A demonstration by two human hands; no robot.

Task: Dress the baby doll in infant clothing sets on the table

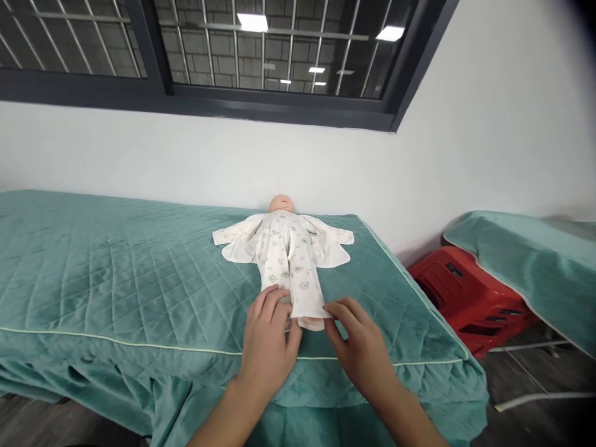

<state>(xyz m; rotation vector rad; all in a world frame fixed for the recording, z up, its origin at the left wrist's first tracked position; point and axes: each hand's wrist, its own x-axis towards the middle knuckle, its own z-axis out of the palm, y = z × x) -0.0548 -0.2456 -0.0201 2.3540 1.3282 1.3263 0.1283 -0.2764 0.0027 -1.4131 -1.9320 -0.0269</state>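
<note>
A baby doll [282, 202] lies on its back on the green quilted bed cover [153, 273], its head by the wall. White printed trousers [302, 273] cover its legs, and a white jacket [331, 243] is spread out on both sides with the sleeves outstretched. At the hem of the trouser leg on the right, my left hand [270, 335] pinches the near left edge between thumb and fingers. My right hand [356, 341] pinches the opposite edge of that hem. Between my hands the end of the doll's leg shows slightly under the cloth. My left fingers partly hide the other trouser leg.
Behind the bed rises a white wall [195, 155] with a dark-framed barred window [279, 105]. On the right are red plastic stools [465, 292] and another green-covered bed [521, 254]. The bed's piped right edge runs close to my right hand.
</note>
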